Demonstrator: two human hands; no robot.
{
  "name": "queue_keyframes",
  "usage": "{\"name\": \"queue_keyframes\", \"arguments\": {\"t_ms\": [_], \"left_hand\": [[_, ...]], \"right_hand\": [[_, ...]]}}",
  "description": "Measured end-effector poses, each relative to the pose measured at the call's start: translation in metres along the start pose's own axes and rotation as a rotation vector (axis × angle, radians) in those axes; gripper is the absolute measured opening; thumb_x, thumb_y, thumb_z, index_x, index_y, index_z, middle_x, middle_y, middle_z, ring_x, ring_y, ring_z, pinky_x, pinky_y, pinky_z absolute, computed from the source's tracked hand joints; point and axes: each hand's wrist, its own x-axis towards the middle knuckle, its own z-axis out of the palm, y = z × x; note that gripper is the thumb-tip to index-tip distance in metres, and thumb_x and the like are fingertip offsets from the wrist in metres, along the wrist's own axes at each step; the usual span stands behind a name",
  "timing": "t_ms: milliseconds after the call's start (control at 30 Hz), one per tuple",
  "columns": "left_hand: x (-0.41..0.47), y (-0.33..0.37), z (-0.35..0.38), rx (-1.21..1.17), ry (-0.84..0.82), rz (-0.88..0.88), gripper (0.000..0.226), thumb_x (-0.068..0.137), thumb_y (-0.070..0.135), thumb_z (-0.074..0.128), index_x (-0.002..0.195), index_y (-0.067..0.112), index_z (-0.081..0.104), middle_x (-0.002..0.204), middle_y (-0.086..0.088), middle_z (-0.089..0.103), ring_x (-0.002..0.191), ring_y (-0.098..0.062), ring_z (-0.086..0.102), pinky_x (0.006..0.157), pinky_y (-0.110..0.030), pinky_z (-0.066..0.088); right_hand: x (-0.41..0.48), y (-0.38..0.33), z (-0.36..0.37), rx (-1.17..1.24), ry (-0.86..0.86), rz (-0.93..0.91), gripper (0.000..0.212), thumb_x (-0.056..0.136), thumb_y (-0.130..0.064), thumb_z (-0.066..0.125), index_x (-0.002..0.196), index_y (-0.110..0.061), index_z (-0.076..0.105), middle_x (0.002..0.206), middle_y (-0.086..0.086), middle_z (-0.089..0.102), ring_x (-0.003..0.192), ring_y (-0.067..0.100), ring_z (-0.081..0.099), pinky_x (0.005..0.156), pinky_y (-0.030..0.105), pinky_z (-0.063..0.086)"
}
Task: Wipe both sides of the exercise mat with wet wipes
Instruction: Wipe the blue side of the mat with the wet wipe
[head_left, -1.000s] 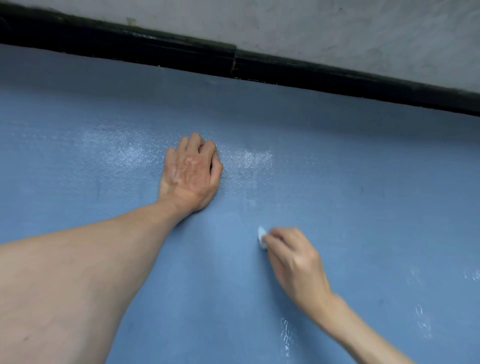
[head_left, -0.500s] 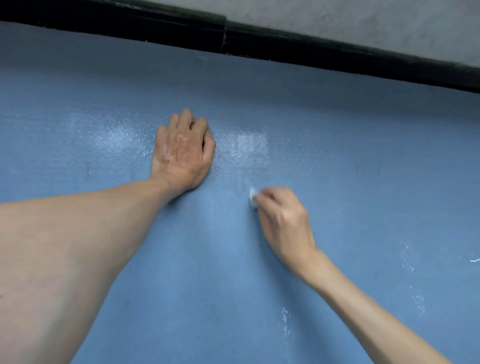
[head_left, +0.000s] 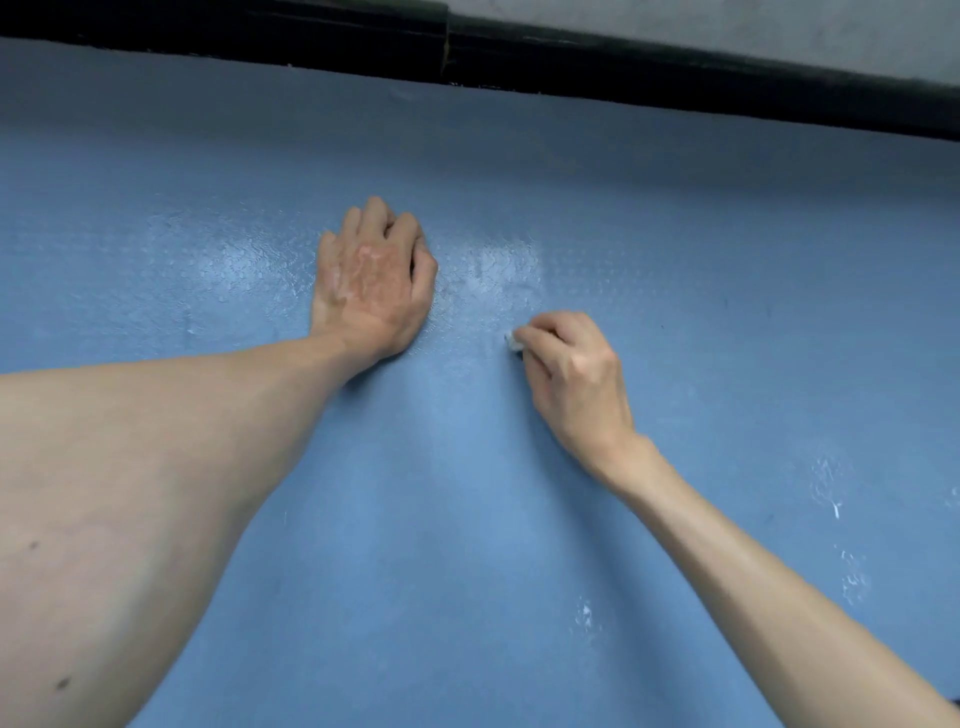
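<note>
The blue exercise mat (head_left: 727, 291) lies flat and fills nearly the whole view. My left hand (head_left: 374, 280) rests on it, knuckles up, fingers curled under, pressing down with nothing visible in it. Just to its right, my right hand (head_left: 571, 379) pinches a small white wet wipe (head_left: 513, 341) against the mat; only a corner of the wipe shows past the fingertips. A wet, shiny sheen covers the mat around and between the two hands.
A black baseboard strip (head_left: 675, 78) runs along the mat's far edge, with a grey wall (head_left: 779, 26) above it. Small white flecks (head_left: 852, 571) dot the mat at the lower right.
My right hand has slid the wipe away from me, up toward the shiny patch beside my left hand. The left hand has stayed planted on the mat.
</note>
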Motion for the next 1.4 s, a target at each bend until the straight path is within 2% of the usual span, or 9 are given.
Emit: {"name": "queue_keyframes", "arguments": {"t_ms": [167,300,533,633,800,900,1033,1200,1400], "left_hand": [[0.000,-0.001,0.000,-0.001,0.004,-0.016,0.028,0.101,0.028,0.033,0.104,0.011,0.055,0.109,-0.011,0.049,0.097,-0.028,0.043,0.081,-0.039,0.028],[0.000,0.000,0.000,0.000,0.001,0.002,0.029,0.101,0.028,0.031,0.105,0.011,0.054,0.112,-0.011,0.048,0.100,-0.029,0.042,0.082,-0.038,0.027],[0.000,-0.001,0.000,-0.020,0.040,-0.005,0.031,0.101,0.027,0.033,0.105,0.007,0.057,0.112,-0.015,0.051,0.102,-0.032,0.044,0.085,-0.042,0.031],[-0.001,0.001,-0.001,-0.047,0.059,0.005,0.031,0.101,0.026,0.034,0.103,0.005,0.057,0.110,-0.016,0.052,0.101,-0.033,0.045,0.086,-0.042,0.031],[-0.013,-0.007,0.001,-0.128,0.101,0.140,0.029,0.095,0.024,0.038,0.090,0.003,0.058,0.094,-0.019,0.058,0.087,-0.038,0.051,0.074,-0.045,0.035],[-0.053,-0.001,0.000,-0.163,0.069,0.256,0.030,0.091,0.024,0.037,0.083,0.004,0.058,0.082,-0.018,0.058,0.075,-0.037,0.053,0.066,-0.044,0.037],[-0.122,0.019,-0.002,-0.178,0.019,0.362,0.026,0.092,0.024,0.039,0.081,0.009,0.057,0.078,-0.013,0.056,0.072,-0.033,0.052,0.063,-0.042,0.041],[-0.161,0.046,0.005,-0.112,-0.009,0.331,0.022,0.092,0.027,0.041,0.083,0.015,0.058,0.080,-0.006,0.054,0.076,-0.028,0.050,0.066,-0.038,0.031],[-0.159,0.048,0.001,-0.104,-0.022,0.319,0.022,0.092,0.028,0.040,0.082,0.017,0.057,0.081,-0.004,0.053,0.077,-0.026,0.051,0.068,-0.037,0.032]], "right_hand": [[-0.085,-0.019,-0.022,0.047,-0.085,-0.001,0.020,0.098,-0.007,0.053,0.089,0.000,0.070,0.084,0.008,0.062,0.072,0.028,0.056,0.065,0.033,0.046],[-0.154,-0.029,-0.044,0.093,-0.194,-0.032,0.015,0.088,0.004,0.059,0.095,-0.002,0.071,0.088,0.003,0.062,0.074,0.023,0.057,0.066,0.026,0.047],[-0.065,-0.018,-0.004,0.045,-0.008,0.010,0.011,0.082,0.007,0.061,0.082,0.000,0.069,0.080,0.011,0.062,0.072,0.030,0.057,0.062,0.037,0.046],[-0.057,-0.024,-0.003,0.029,0.051,0.054,0.011,0.083,0.006,0.061,0.079,0.000,0.068,0.078,0.011,0.061,0.070,0.031,0.056,0.061,0.036,0.045],[-0.147,-0.048,-0.024,0.094,-0.008,0.052,0.033,0.102,-0.016,0.045,0.081,-0.002,0.066,0.079,0.005,0.057,0.069,0.024,0.052,0.062,0.031,0.044],[-0.181,-0.048,-0.027,0.091,-0.019,0.033,0.031,0.102,-0.015,0.045,0.084,-0.004,0.068,0.081,0.002,0.060,0.069,0.020,0.053,0.062,0.027,0.045],[-0.150,-0.035,-0.019,0.064,0.024,-0.003,0.019,0.091,-0.007,0.052,0.080,-0.002,0.067,0.080,0.007,0.061,0.068,0.027,0.056,0.063,0.032,0.046],[-0.068,-0.020,-0.001,0.030,0.105,0.059,0.023,0.086,-0.006,0.046,0.077,-0.002,0.068,0.079,0.011,0.062,0.070,0.032,0.058,0.060,0.038,0.047],[-0.116,-0.040,-0.021,0.061,0.000,0.048,0.028,0.097,-0.016,0.047,0.078,-0.005,0.066,0.076,0.005,0.058,0.068,0.025,0.053,0.062,0.030,0.043]]}}
